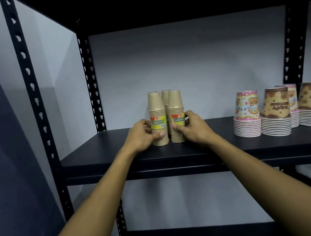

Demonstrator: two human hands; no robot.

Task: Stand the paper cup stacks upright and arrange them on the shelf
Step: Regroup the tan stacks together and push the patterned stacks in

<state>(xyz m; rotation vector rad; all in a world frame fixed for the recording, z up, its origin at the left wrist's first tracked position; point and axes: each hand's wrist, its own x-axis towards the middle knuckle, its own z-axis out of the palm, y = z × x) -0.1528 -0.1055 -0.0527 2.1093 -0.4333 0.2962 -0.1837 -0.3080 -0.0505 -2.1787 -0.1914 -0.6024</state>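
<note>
Cup stacks (168, 119) upright; both hands grip them.

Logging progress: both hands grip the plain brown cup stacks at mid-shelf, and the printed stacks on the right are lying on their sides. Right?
Not quite. The head view shows the printed stacks standing upright, rims down; the rest holds.

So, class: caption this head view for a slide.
Both hands, left and right, grip upright tan cup stacks on the shelf.
</note>
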